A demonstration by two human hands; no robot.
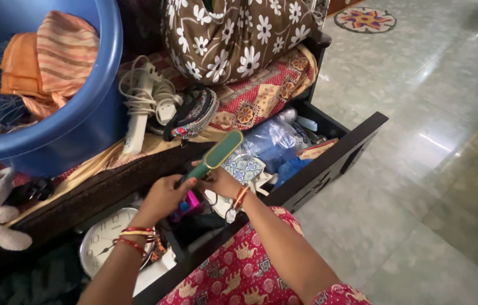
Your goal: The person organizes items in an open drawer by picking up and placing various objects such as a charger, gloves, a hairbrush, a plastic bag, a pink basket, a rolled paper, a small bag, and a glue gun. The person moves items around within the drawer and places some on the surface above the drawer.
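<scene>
A green lint brush with a dark olive pad is held over an open dark wooden drawer. My left hand grips the handle from the left. My right hand holds the same handle from the right, just below the pad. Both wrists wear red and gold bangles. Under the hands, the drawer holds a patterned cloth, a clear plastic bag and blue items. A round white wall clock lies in the drawer near my left wrist.
A blue plastic tub of folded clothes sits on the bed at left. A white extension cord, a small embroidered pouch and a brown floral bundle lie beside it. Polished stone floor spreads to the right.
</scene>
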